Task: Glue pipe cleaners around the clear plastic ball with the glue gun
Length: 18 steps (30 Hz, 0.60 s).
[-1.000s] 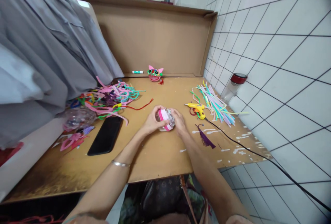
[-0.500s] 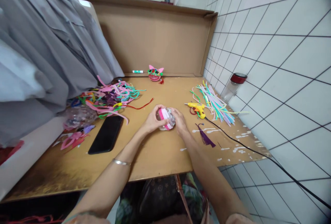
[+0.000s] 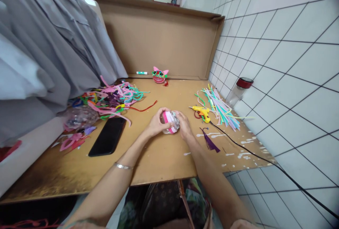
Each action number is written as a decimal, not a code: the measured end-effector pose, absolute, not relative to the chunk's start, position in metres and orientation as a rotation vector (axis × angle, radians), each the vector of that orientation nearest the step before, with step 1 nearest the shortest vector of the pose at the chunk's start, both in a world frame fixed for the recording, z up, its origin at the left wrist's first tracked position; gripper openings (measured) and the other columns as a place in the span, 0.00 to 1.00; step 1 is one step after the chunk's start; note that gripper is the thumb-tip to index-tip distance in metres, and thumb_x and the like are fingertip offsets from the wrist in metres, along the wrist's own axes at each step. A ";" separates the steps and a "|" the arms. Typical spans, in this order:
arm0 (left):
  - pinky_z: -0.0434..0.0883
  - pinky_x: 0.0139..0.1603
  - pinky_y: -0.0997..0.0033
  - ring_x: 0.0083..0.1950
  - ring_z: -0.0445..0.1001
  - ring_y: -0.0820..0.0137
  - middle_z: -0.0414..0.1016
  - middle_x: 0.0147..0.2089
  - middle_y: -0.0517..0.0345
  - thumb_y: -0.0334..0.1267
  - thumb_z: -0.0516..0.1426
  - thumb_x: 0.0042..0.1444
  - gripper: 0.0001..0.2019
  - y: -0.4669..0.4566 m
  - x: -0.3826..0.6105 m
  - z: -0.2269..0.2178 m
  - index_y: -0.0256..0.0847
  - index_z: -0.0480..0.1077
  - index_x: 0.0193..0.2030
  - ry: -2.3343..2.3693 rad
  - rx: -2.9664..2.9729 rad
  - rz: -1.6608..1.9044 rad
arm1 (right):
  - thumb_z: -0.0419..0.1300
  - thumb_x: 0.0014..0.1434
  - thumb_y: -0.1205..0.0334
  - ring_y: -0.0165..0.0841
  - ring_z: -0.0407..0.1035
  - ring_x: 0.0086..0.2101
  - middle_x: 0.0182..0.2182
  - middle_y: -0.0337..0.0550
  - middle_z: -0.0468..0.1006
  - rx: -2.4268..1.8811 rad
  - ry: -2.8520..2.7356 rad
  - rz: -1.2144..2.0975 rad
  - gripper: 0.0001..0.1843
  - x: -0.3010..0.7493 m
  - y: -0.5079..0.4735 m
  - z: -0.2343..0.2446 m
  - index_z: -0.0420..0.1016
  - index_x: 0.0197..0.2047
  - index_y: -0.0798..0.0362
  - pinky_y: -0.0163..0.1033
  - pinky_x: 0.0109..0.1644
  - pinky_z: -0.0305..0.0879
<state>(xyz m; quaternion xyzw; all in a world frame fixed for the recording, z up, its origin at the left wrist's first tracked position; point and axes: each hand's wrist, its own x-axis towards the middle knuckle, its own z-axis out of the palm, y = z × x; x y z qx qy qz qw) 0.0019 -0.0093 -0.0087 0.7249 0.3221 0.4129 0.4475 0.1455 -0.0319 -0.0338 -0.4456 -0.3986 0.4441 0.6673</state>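
Cloth (image 3: 53, 38), grey, hangs in folds at the far left of the table (image 3: 153, 162). Next to it lie pink and red scraps (image 3: 72, 142) and, just behind these, a clear plastic bag (image 3: 81, 118). A black phone (image 3: 108, 137) lies flat, screen up, with a tangled heap of coloured strips (image 3: 113, 96) behind it. A marker (image 3: 142, 73) lies at the foot of the upright cardboard (image 3: 164, 38). The left hand (image 3: 155, 124) curls round the left side of a small clear bundle (image 3: 173, 119) with a pink and white band, thumb across the near face, pinching it against the fingers. Behind, near the cardboard, sits a toy face (image 3: 159, 76) with pink ears. The bundle is between the two hands, near the table's middle; whether it touches the tabletop cannot be told. The right hand (image 3: 184, 125) grips its right side, fingertips pressed on it. Further right lie a yellow glue gun (image 3: 201, 112), a purple tassel (image 3: 212, 143) nearer the front edge, and a bunch of pale sticks (image 3: 221, 107). A red-lidded jar (image 3: 237, 94) stands beside the tiled wall (image 3: 293, 66).
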 end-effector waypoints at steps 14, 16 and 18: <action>0.69 0.44 0.70 0.39 0.71 0.69 0.72 0.42 0.61 0.40 0.67 0.38 0.27 -0.008 0.006 -0.012 0.42 0.64 0.47 0.791 1.727 1.066 | 0.48 0.59 0.49 0.39 0.72 0.47 0.45 0.50 0.80 -1.404 -1.074 0.606 0.22 0.162 -0.034 -0.030 0.74 0.43 0.54 0.46 0.56 0.65; 0.69 0.44 0.70 0.39 0.71 0.69 0.72 0.41 0.61 0.41 0.67 0.38 0.28 -0.007 0.006 -0.014 0.42 0.64 0.48 0.789 1.709 1.052 | 0.52 0.57 0.54 0.43 0.66 0.54 0.49 0.54 0.77 -1.516 -1.078 0.451 0.18 0.174 -0.033 -0.018 0.74 0.45 0.56 0.50 0.63 0.55; 0.70 0.43 0.70 0.38 0.71 0.69 0.71 0.40 0.62 0.41 0.68 0.38 0.29 -0.006 0.007 -0.014 0.42 0.63 0.48 0.791 1.688 1.039 | 0.54 0.56 0.59 0.46 0.61 0.58 0.53 0.58 0.73 -1.607 -1.082 0.337 0.19 0.189 -0.031 -0.004 0.73 0.49 0.58 0.53 0.65 0.49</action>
